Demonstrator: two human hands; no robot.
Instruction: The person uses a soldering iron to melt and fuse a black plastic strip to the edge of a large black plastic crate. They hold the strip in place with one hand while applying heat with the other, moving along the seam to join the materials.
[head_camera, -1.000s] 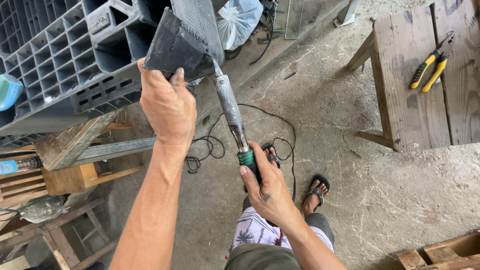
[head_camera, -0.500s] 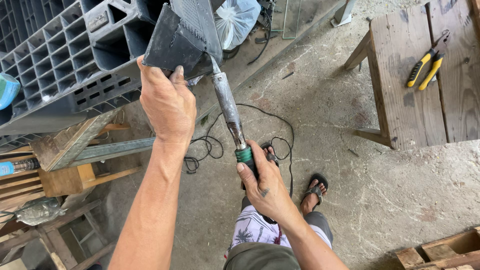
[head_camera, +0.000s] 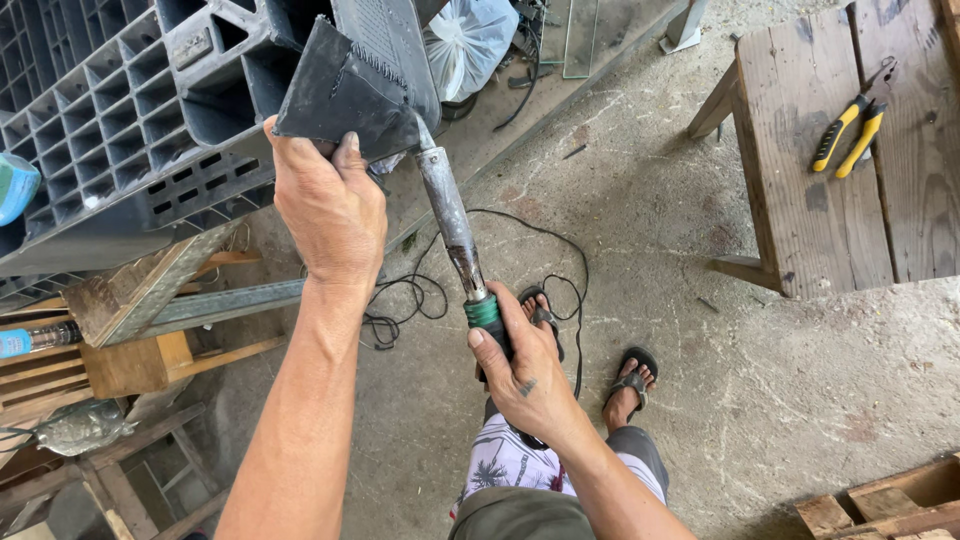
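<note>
— Left hand (head_camera: 328, 205)?
— Gripping the lower edge of a dark plastic piece (head_camera: 345, 95), pressing it against the grey plastic pallet (head_camera: 130, 130) standing tilted at upper left.
— Right hand (head_camera: 522, 372)?
— Clenching the green-collared handle of a soldering iron (head_camera: 452, 232), holding its tip up at the seam beside the plastic piece. Black cord (head_camera: 420, 295) trailing across the concrete floor (head_camera: 640, 220).
— Nearby?
— Yellow-handled pliers (head_camera: 848, 133) lying on the wooden surface (head_camera: 800, 200), well apart at right.
</note>
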